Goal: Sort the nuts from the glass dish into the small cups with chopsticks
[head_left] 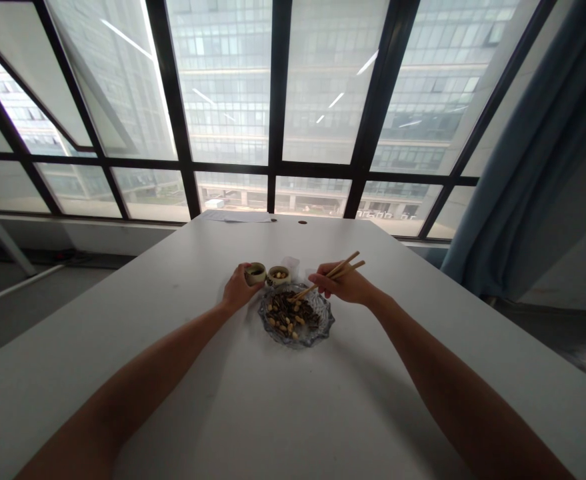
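My left hand (pixel 241 289) is closed around a small cup (pixel 256 272) with something dark inside it. Right beside that stands a second small cup (pixel 278 275), holding light-coloured pieces that look like peanuts. My right hand (pixel 341 283) grips a pair of wooden chopsticks (pixel 345 266). Their tips reach down into a clear glass bowl (pixel 329 327) with a wavy rim. In the bowl lie dark slender pieces, perhaps sunflower seeds, mixed with tan peanuts (pixel 285 327). Whether the tips pinch a piece is too small to tell.
Everything stands on a white table (pixel 183 373). Crumpled clear plastic (pixel 291 265) lies behind the cups. Paper sheets (pixel 235 217) rest at the far edge, near two dark round holes. Beyond are large windows, with a blue curtain (pixel 513 173) at the right.
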The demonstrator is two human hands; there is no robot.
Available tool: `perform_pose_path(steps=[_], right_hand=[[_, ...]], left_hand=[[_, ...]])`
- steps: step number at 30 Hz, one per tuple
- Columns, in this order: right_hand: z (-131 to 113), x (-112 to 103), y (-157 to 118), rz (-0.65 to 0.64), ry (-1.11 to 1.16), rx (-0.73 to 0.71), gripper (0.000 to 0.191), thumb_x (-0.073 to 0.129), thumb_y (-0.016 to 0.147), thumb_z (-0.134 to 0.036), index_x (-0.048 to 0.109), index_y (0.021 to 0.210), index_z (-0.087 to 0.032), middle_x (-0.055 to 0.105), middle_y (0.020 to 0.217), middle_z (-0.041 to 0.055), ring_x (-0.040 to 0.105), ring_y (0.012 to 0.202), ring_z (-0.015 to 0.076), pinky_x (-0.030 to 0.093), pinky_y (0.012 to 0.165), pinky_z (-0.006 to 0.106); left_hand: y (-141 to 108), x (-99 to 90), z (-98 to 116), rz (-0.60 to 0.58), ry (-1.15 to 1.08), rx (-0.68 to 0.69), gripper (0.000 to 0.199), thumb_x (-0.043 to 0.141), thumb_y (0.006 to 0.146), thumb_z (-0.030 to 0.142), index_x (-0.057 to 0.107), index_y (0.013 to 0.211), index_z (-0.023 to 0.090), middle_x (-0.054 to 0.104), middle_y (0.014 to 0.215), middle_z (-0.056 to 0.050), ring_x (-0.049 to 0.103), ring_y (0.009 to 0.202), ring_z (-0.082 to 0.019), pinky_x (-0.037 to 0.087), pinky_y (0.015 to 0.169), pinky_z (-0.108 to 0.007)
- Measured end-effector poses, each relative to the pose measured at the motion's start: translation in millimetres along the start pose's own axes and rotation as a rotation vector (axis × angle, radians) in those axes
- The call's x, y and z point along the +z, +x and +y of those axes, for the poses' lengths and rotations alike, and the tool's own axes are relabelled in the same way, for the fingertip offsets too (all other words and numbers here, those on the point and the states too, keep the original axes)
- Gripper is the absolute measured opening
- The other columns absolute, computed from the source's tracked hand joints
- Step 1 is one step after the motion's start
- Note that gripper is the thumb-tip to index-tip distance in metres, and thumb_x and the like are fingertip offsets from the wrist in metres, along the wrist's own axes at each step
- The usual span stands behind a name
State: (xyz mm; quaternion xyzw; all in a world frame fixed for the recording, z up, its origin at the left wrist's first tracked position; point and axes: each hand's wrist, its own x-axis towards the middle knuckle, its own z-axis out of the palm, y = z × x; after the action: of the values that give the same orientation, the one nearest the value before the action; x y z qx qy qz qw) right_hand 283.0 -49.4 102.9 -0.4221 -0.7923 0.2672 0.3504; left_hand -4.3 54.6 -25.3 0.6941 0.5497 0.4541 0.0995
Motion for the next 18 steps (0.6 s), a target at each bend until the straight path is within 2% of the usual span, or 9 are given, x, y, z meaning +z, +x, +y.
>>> perform_pose_path(steps=[6,14,18], right_hand=[[5.6,-5.1,1.8,0.066,0.113,0.038,0.055,0.064,0.083,-0.07,0.065,0.068,-0.016,0.069,0.056,0.0045,0.061,0.043,0.0124,0.044,0.039,0.02],[30.1,-20.7,10.9,0.376,0.45,0.127,0.063,0.076,0.063,-0.079,0.065,0.064,-0.016,0.065,0.048,0.0046,0.054,0.034,0.012,0.042,0.033,0.023],[42.7,-24.9,12.6,0.44,0.507,0.144,0.064,0.077,0.061,-0.079,0.064,0.063,-0.017,0.064,0.048,0.0044,0.052,0.034,0.0115,0.04,0.031,0.023]], left_hand=[[1.2,3.2,-3.3,0.012,-0.042,0.046,0.07,0.082,0.07,0.034,0.049,0.13,0.019,0.065,0.128,-0.014,0.065,0.116,-0.029,0.052,0.1,-0.044],[3.1,6.7,-5.9,0.116,-0.02,0.125,0.083,0.078,0.06,0.018,0.045,0.136,0.016,0.054,0.13,-0.015,0.057,0.124,-0.031,0.048,0.11,-0.045],[2.9,4.9,-4.3,0.14,-0.017,0.167,0.079,0.077,0.061,0.015,0.046,0.134,0.016,0.051,0.129,-0.015,0.054,0.126,-0.03,0.045,0.114,-0.045]])
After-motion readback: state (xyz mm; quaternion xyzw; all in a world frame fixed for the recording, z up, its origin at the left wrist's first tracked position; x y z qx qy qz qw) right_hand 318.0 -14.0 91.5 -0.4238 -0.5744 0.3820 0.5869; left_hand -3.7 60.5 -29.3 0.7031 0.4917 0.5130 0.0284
